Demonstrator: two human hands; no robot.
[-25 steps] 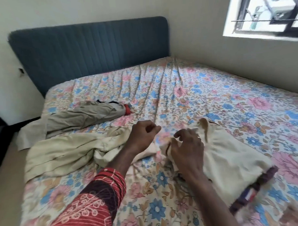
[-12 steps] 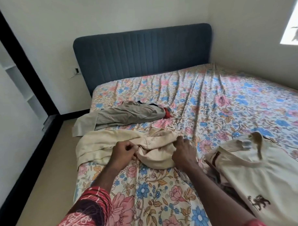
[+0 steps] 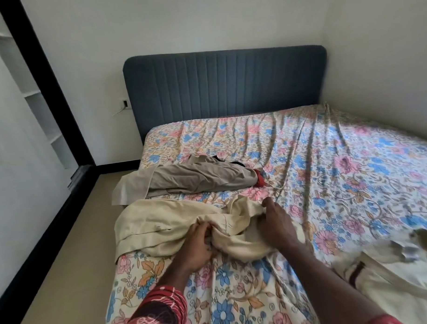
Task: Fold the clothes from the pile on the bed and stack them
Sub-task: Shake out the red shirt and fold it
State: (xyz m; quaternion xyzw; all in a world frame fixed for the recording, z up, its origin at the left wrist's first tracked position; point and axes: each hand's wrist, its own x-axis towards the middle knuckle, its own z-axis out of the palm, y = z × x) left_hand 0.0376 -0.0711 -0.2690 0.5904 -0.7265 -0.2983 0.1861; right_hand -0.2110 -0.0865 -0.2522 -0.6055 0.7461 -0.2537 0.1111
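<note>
Since half a second ago both hands stayed on the crumpled cream garment (image 3: 185, 225); the right hand has slid up to its far edge, the left has bunched cloth nearer its middle, and the view has swung a little left.

Bed (image 3: 329, 182) with floral sheet fills most of the view, blue padded headboard (image 3: 225, 86) against the far wall. White shelving with a black frame (image 3: 39, 90) on the left, tan floor (image 3: 66, 276) beside the bed. Taupe garment (image 3: 196, 178) lies near the bed's left edge, part hanging over it, a red piece (image 3: 260, 179) at its right end. Cream garment lies just in front of it, also at the left edge. Off-white top (image 3: 393, 276) with dark trim lies bottom right, blurred.

Left hand (image 3: 198, 247) fingers curled, gripping a fold of the cream garment. Right hand (image 3: 275, 222) lies palm down on the same garment, fingertips pinching its far edge.
</note>
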